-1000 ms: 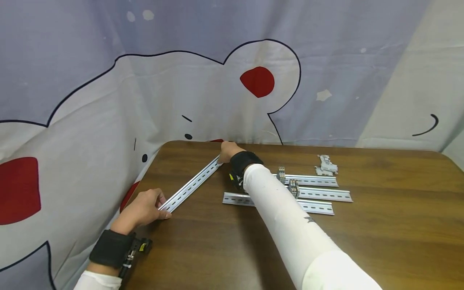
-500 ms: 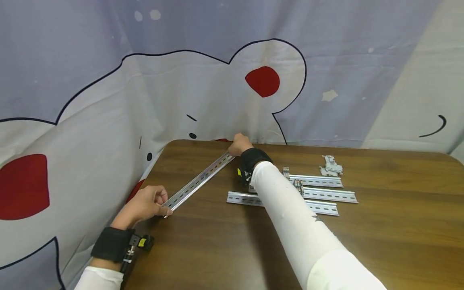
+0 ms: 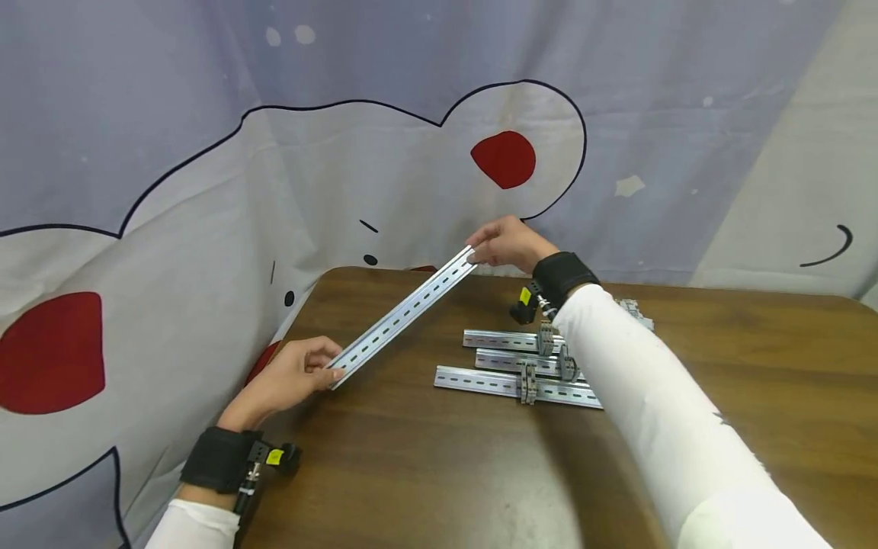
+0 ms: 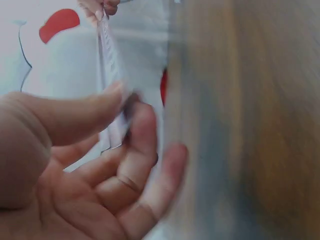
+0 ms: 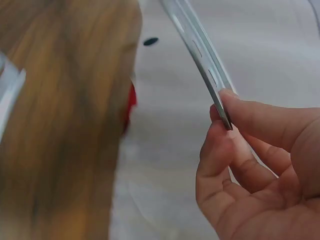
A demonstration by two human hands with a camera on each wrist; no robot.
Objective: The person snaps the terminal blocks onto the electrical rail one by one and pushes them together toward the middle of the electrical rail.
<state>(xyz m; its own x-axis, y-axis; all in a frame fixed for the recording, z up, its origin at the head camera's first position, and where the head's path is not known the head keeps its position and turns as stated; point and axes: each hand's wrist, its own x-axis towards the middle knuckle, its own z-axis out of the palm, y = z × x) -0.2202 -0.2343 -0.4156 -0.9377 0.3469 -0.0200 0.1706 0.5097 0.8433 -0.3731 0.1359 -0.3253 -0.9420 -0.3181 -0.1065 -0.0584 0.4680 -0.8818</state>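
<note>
A slotted metal DIN rail (image 3: 405,314) is held up off the table at a slant, its far right end higher in the head view. My left hand (image 3: 293,379) pinches its near end between thumb and fingers; the left wrist view shows the thumb (image 4: 85,112) against the rail (image 4: 111,75). At the far end my right hand (image 3: 507,242) pinches the rail, and in the right wrist view thumb and fingertips (image 5: 217,145) close on the rail's tip (image 5: 207,70). No terminal blocks show on this held rail.
Three more rails lie on the wooden table (image 3: 411,473), the front rail (image 3: 473,380) bearing grey terminal blocks (image 3: 528,383). Blocks (image 3: 546,338) also sit on the back rail (image 3: 501,340). Loose pale parts (image 3: 636,311) are partly behind the right arm. A printed curtain (image 3: 329,175) hangs behind.
The right hand has raised the rail's far end and moved right and nearer, lifting the rail off the table. The left hand keeps its hold, slightly shifted right. The front rail's blocks have come into sight.
</note>
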